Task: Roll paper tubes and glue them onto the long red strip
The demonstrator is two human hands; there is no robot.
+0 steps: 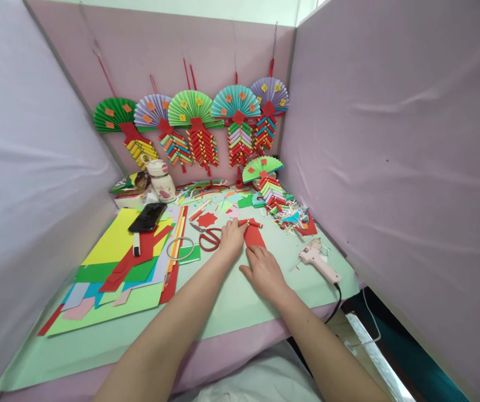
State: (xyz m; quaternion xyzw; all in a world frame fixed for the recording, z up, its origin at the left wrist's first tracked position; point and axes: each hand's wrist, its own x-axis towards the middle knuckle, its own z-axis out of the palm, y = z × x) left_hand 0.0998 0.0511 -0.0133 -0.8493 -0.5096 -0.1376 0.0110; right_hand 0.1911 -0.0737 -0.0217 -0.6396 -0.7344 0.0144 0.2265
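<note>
The left hand (232,240) covers the left end of a thin red roll (254,224); whether its fingers grip it I cannot tell. The right hand (265,273), apart from the left, lies loosely spread, fingers over the near end of a red paper strip (255,237) (that edge is hidden). The strip's long axis runs away across the table (223,307), the roll crosswise at its far end. Red-handled scissors (209,240) crowd the left hand; beyond them lies a ring (180,249). Rightward rests a glue gun (319,261), its cord disappearing below.
</note>
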